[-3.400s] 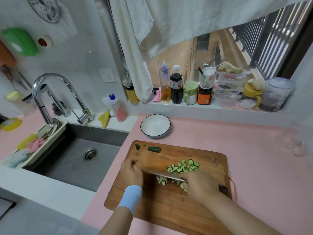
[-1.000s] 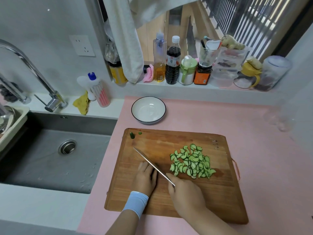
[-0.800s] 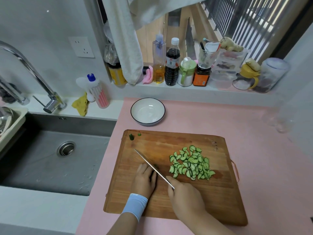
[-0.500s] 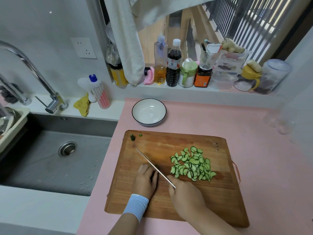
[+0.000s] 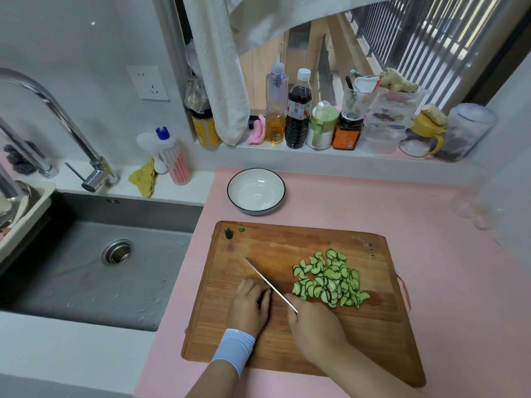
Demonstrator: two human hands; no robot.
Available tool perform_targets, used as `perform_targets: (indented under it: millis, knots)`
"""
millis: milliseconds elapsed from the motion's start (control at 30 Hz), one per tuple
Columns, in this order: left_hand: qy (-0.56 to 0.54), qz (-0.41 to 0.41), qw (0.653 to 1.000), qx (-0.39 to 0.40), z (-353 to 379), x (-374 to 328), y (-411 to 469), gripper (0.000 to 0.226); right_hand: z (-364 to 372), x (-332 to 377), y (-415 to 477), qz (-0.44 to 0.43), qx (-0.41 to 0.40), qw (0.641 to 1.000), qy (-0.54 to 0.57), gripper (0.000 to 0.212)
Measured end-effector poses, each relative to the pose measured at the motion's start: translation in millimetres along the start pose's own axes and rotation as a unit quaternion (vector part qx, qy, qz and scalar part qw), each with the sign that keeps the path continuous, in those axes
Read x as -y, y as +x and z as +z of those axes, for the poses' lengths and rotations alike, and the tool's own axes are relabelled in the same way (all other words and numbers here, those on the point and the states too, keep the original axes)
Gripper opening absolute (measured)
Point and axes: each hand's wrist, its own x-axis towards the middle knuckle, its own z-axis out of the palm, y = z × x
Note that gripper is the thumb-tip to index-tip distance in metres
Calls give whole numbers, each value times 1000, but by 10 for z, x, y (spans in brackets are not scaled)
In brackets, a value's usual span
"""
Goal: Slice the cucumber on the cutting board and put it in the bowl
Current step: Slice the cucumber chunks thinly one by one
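Right hand [image 5: 313,326]: clenched on the knife [image 5: 264,280], blade angled toward the board's far-left corner.
Left hand [image 5: 251,304]: curled fingers down just left of the blade; what it pins is hidden.
Cucumber slices [image 5: 327,280]: heaped right of the blade on the cutting board [image 5: 373,326].
Bowl [image 5: 255,191]: just beyond the board's far edge.
Sink [image 5: 86,268]: left of the counter edge.

Grey plastered wall [image 5: 86,53] with a white wall socket [image 5: 148,82]. Stainless steel sink basin [image 5: 94,265] at left, round drain [image 5: 117,252], curved chrome tap [image 5: 57,110] over it. Pink countertop [image 5: 388,208] runs right of the sink. White window ledge [image 5: 287,155] crowded with bottles and jars. White towel [image 5: 221,73] hangs over the window opening; grey vertical window bars [image 5: 431,38] at upper right, daylight behind them.
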Motion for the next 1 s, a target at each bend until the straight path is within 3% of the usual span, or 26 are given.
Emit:
perform_targets:
  millis: [100, 167, 600, 733, 1000]
  knots:
    - [-2, -16, 1000, 8, 5, 15, 1, 6, -7, 21, -107, -24, -8, 999, -33, 44]
    - [-4, -17, 1000, 11, 7, 12, 3, 16, -21, 13, -164, -29, -13, 998, -46, 45]
    - [0, -11, 1000, 6, -1, 7, 2, 3, 11, 16, -1, -13, 10, 1000, 12, 41]
    - [2, -10, 1000, 5, -22, -14, -4, 13, 53, -7, 75, -4, 14, 1000, 11, 43]
    - [2, -4, 1000, -2, -20, -2, -13, 6, 53, 7, 26, -18, -9, 1000, 7, 39]
